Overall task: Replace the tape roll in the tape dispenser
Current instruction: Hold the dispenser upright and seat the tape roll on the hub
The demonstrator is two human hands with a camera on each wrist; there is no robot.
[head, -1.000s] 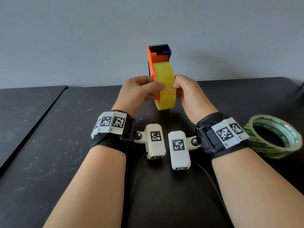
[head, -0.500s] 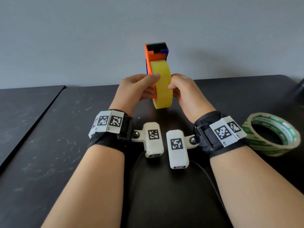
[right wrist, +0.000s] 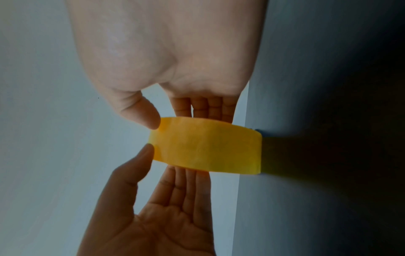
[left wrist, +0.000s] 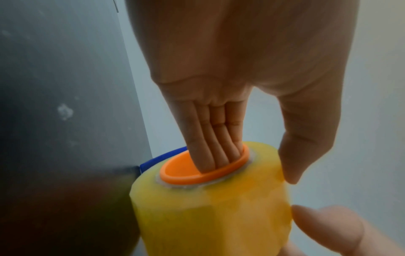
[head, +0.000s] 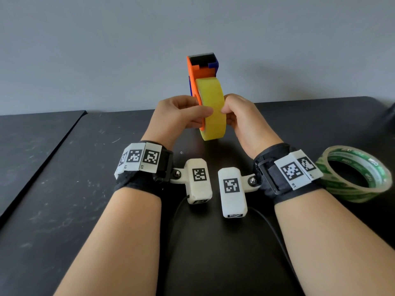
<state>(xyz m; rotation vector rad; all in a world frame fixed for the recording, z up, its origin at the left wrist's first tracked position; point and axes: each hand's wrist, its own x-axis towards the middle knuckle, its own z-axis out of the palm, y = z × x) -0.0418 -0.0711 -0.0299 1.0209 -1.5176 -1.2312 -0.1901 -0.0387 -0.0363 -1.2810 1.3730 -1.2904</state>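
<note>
I hold an orange tape dispenser point(head: 202, 70) upright above the black table, its black serrated blade on top and blue parts at the side. A yellow tape roll point(head: 211, 97) sits on its hub. My left hand point(head: 181, 116) grips from the left, with its fingers point(left wrist: 210, 135) inside the orange hub point(left wrist: 181, 175) and its thumb on the roll's outer face point(left wrist: 208, 216). My right hand point(head: 241, 118) pinches the roll point(right wrist: 208, 147) from the right, thumb point(right wrist: 142, 112) on the face, fingers behind it.
A green-printed clear tape roll point(head: 354, 174) lies flat on the black table point(head: 64, 189) beside my right wrist. A black cable point(head: 177, 214) runs between my forearms. A grey wall stands behind. A seam splits the table at left.
The dispenser and both hands drifted slightly up and left, then came back down. Both hands keep the same hold.
</note>
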